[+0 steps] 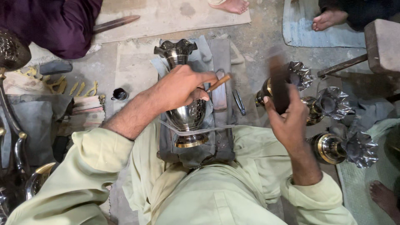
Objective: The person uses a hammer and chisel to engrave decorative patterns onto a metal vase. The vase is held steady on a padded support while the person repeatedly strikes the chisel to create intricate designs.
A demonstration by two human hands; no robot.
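Blurring with motion, the dark mallet (278, 85) in the right hand (287, 118) shows no detail.

I sit on a bare concrete floor (258, 46). Just left of the grey padded rest (221, 54) lies a worn mat (133, 66) with a small dark cup (119, 94). Right of the rest lie three fluted metal vases (333, 104). Beyond it lies a beige mat (166, 14), possibly cardboard.
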